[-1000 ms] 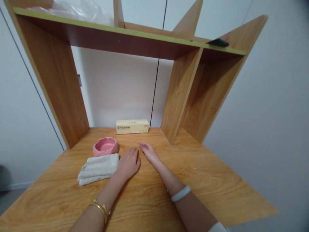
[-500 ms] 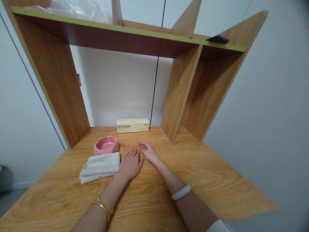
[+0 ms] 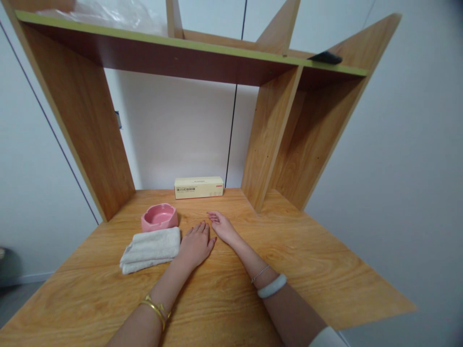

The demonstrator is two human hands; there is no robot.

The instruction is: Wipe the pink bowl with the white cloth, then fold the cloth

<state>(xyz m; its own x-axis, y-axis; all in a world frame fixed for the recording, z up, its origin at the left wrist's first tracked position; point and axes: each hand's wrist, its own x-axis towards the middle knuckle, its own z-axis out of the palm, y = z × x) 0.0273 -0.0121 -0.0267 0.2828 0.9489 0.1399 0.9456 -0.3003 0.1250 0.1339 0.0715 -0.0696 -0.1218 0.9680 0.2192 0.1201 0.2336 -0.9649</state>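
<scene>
My left hand [image 3: 196,245] lies palm down on the wooden desk [image 3: 224,294], its fingers stretched out and holding nothing. Close by its left side is a folded pale grey cloth [image 3: 151,248]. Just behind the cloth stands a pink bowl [image 3: 159,218] with a scalloped rim, and its inside shows no contents. My right hand [image 3: 223,228] rests on its edge on the desk, a little right of my left hand, fingers extended and nothing in them. Farther back is a long cream box [image 3: 198,188] of cling film with printed lettering.
A wooden upright panel [image 3: 269,144] rises from the desk at the back right. Overhead runs a shelf [image 3: 202,50] bearing clear plastic wrapping [image 3: 119,17] and a dark flat object [image 3: 326,58]. The desk's right corner [image 3: 405,306] points outward.
</scene>
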